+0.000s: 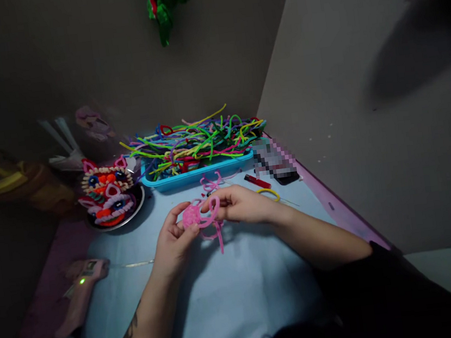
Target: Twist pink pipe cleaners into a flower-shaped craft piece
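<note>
My left hand (176,235) pinches a pink piece of bent pipe cleaners (191,216), its rounded, tightly coiled part between thumb and fingers. Loops and loose ends stick out from its right side, and one end hangs down below. My right hand (233,203) is closed at the piece's upper right, its fingertips on a pink loop. What exactly those fingertips grip is partly hidden. Just behind the hands, more pink pipe cleaner pieces (212,181) lie on the light blue table cover (241,298).
A blue tray (202,177) heaped with colourful pipe cleaners stands at the back. Left are pipe cleaner animal faces (107,180) in a round bowl (141,204), and a pink glue gun (86,290) with a green light. Right are a red lighter-like object (257,181), yellow-handled scissors (270,193) and a phone-like object (286,177).
</note>
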A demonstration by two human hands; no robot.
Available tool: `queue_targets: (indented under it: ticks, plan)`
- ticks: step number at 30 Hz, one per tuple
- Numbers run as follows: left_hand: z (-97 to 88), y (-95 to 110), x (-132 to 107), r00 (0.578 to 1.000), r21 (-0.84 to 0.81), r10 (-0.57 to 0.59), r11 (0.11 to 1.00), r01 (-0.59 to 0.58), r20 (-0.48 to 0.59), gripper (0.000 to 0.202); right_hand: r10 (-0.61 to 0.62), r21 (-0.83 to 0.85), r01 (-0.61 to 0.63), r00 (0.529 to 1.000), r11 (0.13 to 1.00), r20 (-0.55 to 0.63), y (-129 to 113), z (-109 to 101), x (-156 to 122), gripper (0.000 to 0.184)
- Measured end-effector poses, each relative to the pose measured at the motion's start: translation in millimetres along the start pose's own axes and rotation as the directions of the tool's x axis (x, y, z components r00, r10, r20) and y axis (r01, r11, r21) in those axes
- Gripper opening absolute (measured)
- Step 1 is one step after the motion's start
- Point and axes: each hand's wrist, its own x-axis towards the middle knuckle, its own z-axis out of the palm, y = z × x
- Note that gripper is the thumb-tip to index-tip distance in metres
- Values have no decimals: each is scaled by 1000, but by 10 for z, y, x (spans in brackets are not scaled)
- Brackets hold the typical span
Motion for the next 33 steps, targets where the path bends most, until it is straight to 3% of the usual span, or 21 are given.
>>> queue_targets:
  ticks: [5, 9, 16, 19, 22, 24, 25, 28, 30, 33]
  plan:
    - [45, 37, 9, 996, -29, 4, 1000, -7, -85, 65, -80, 18, 79, 995, 997, 58, -1, 53, -42, 56]
    - [78, 20, -1, 995, -45, 16, 999, -20, -98, 64, -152, -92, 148, 988, 985, -38, 35, 151, -36, 54]
    - [99, -26, -24, 996, -87, -20, 996, 13, -89, 63, -231, -398, 136, 951, 907, -203, 154, 238, -16, 64]
    - [92, -31, -27, 996, -111, -14, 994, 4, -94, 62, -382, -561, 192, 891, 805, -245, 217, 252, -31, 74]
    - [84, -38, -29, 996, -138, -16, 990, 3, -91, 62, -640, -739, 295, 732, 606, -233, 280, 268, -52, 74]
    - [81, -48, -32, 996, -147, -19, 989, 7, -84, 60, -759, -819, 330, 625, 469, -182, 318, 272, -66, 62]
    - [80, -54, -34, 997, -149, -21, 989, 8, -81, 59, -789, -845, 336, 596, 416, -151, 336, 271, -73, 53]
    - [83, -74, -39, 997, -156, -23, 988, 12, -72, 58, -792, -885, 345, 610, 311, -41, 376, 264, -88, 28]
    - [85, -81, -39, 997, -158, -22, 987, 11, -70, 58, -775, -901, 344, 631, 266, 12, 375, 268, -96, 23]
    - [73, -77, -25, 995, -159, -30, 987, 14, -98, 61, -782, -871, 448, 609, 201, 133, 285, 314, -130, 23]
